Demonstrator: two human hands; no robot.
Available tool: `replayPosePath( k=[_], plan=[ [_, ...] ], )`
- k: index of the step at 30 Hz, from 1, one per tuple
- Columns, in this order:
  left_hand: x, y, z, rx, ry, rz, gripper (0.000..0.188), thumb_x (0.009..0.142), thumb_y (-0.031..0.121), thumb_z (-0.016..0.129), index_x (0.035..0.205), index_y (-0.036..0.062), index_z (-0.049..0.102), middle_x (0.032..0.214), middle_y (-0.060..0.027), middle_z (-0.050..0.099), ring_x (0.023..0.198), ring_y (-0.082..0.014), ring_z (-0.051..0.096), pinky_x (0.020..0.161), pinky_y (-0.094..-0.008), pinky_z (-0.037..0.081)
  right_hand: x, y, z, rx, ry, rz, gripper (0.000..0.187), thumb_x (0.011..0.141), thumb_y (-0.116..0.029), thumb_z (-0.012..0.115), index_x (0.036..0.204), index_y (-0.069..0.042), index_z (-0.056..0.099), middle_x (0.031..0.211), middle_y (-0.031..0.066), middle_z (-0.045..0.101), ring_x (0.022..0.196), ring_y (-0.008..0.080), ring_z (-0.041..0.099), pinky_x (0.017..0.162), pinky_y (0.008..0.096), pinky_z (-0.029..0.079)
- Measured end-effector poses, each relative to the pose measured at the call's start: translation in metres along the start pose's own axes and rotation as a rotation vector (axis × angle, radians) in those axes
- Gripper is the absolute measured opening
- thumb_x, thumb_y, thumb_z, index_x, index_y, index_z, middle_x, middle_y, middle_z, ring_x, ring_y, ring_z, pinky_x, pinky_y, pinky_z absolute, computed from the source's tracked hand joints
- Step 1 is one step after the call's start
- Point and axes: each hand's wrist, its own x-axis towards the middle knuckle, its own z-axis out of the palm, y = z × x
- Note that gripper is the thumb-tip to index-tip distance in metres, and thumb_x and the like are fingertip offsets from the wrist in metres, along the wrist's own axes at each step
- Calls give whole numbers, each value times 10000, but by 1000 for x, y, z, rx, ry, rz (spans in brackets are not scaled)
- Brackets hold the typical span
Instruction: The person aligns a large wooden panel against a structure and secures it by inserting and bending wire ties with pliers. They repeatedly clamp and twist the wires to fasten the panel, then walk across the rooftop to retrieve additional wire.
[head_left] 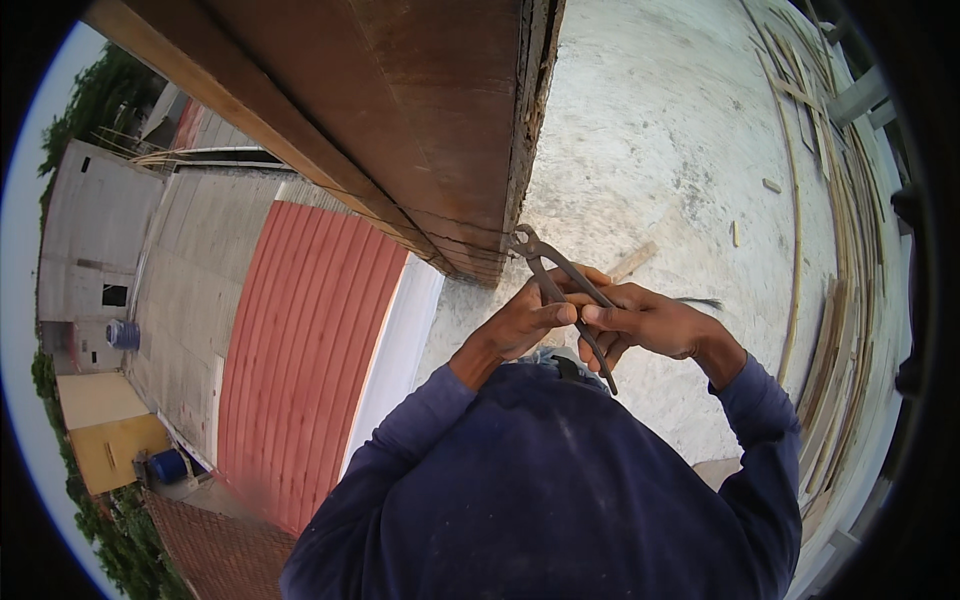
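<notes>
A pair of dark metal end-cutting pincers [541, 256] is held between my two hands, jaws pointing up and left. My left hand [528, 318] is closed around one handle, its thumb pressed along it. My right hand [645, 322] grips the other handle with thumb and fingers, close beside the left. The jaws sit near the lower corner of a large brown panel [430, 110]; whether they touch it I cannot tell. A small bunch of thin dark wires [702, 302] shows beyond my right hand; whether it is held or lies on the floor is unclear.
A pale concrete floor [640, 130] spreads ahead and right, with wood scraps [632, 261] on it. Long bamboo poles and wooden strips [845, 300] lie along the right side. To the left, beyond the white edge [395, 340], a red corrugated roof [300, 350] lies below.
</notes>
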Motion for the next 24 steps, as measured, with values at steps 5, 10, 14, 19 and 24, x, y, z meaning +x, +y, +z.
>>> replayPosePath(
  k=[5, 10, 14, 19, 24],
  plan=[
    [8, -10, -3, -150, -48, 100, 732, 821, 572, 799, 1289, 43, 605, 1411, -221, 538, 1316, -332, 564, 1107, -493, 480, 1, 4, 15, -132, 70, -38, 561, 1102, -406, 440, 1507, -21, 386, 968, 119, 673, 863, 214, 741, 730, 333, 641],
    [19, -22, -14, -209, -168, 178, 633, 870, 569, 748, 1228, 60, 631, 1454, -241, 499, 1339, -341, 552, 1019, -463, 565, 2, 9, 17, -133, 147, -26, 487, 1109, -392, 425, 1351, 28, 481, 859, 102, 660, 713, 195, 737, 609, 286, 630],
    [23, -22, -22, -312, -243, 111, 471, 945, 535, 674, 1021, 71, 645, 1375, -243, 558, 1278, -323, 599, 954, -425, 606, 13, 26, 12, -83, 128, -65, 446, 1108, -408, 425, 1126, 21, 545, 743, 77, 636, 574, 170, 697, 499, 254, 583],
    [23, -17, 5, -316, 164, 21, 501, 1040, 507, 539, 707, 133, 518, 1027, -181, 715, 1175, -269, 655, 876, -422, 631, 21, 36, 10, 61, -18, -158, 542, 986, -529, 634, 1100, -5, 557, 722, 63, 608, 550, 125, 670, 462, 224, 543],
    [35, -8, 36, -365, 513, -15, 546, 1084, 490, 460, 639, 175, 425, 754, -84, 659, 1063, -282, 692, 815, -380, 566, -5, 22, 17, -903, 496, -80, 446, 830, -236, 784, 1102, 38, 561, 816, 150, 629, 755, 305, 708, 693, 402, 550]
  ],
)
